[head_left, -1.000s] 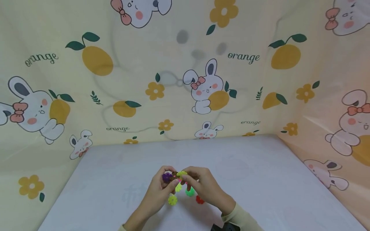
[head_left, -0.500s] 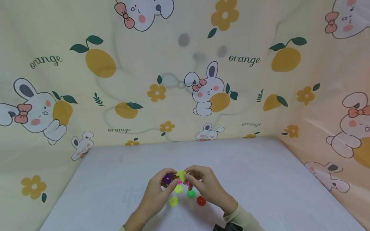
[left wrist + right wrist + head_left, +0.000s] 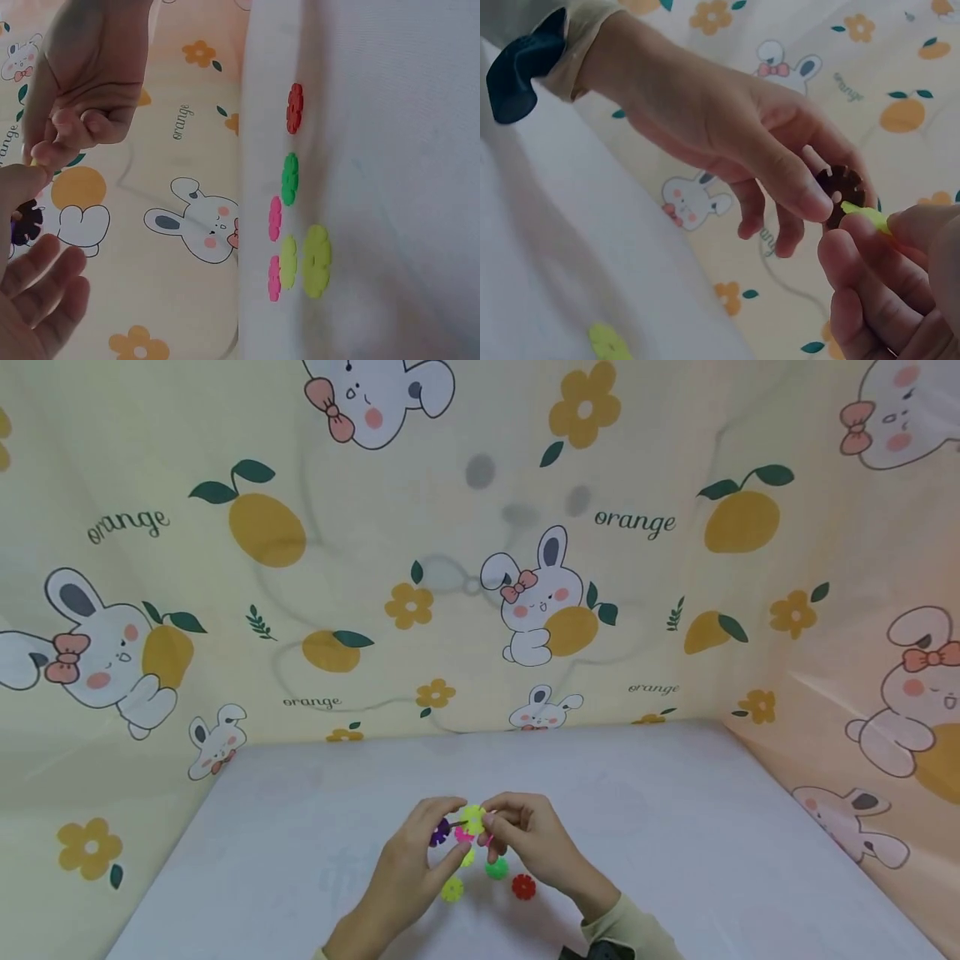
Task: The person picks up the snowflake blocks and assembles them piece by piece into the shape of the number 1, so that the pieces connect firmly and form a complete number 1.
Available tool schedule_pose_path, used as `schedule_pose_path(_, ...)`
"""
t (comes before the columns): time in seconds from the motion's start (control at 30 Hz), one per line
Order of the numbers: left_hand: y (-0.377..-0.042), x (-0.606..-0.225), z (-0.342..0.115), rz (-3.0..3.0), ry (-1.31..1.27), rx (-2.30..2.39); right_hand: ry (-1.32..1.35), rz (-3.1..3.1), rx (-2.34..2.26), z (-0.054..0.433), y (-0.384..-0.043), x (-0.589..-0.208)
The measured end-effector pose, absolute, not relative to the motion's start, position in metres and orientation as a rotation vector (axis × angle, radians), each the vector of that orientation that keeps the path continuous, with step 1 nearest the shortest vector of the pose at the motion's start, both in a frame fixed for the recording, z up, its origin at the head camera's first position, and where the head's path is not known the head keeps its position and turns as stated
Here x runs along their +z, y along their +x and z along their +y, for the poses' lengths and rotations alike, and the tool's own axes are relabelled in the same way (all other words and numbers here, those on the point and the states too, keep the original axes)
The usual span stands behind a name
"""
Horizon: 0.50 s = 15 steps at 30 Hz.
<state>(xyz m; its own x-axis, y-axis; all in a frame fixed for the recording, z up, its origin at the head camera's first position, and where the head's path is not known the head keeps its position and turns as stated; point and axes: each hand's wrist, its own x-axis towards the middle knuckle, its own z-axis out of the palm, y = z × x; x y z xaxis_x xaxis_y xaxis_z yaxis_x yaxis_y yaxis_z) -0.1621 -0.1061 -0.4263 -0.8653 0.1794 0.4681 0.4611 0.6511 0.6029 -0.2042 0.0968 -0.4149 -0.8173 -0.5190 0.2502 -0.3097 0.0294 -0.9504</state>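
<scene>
Nearest is the right sleeve, with a black device at its cuff. On the desk just beyond lie a yellow disc to the left and a red disc to the right, both flower-shaped with notched rims. A green disc sits a bit farther back, between the hands, with a pale yellow disc to its left and two pink discs behind; the left wrist view shows the pale yellow disc right beside one of the pink ones. Above these, off the desk, the right hand pinches a bright yellow disc between thumb and finger. A brown disc meets or overlaps its left edge, and a purple disc is just left of that. The left hand curves around the purple and brown discs, thumb apart from the fingers; whether it grasps them I cannot tell. Beyond the desk hangs a cream cloth printed with rabbits, oranges and flowers
</scene>
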Motion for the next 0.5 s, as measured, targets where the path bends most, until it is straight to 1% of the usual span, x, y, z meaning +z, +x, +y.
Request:
schedule_pose_path(0.3, -0.1627, -0.4279, -0.1059, -2.338, -0.588, -1.019, -0.839, 1.897, -1.962, 0.0952, -0.2026, -0.4155)
schedule_pose_path(0.5, -0.1630, -0.4271, -0.1065, -2.306, -0.634, -0.968, -0.786, 1.862, -1.943, 0.0941, -0.2027, -0.4163)
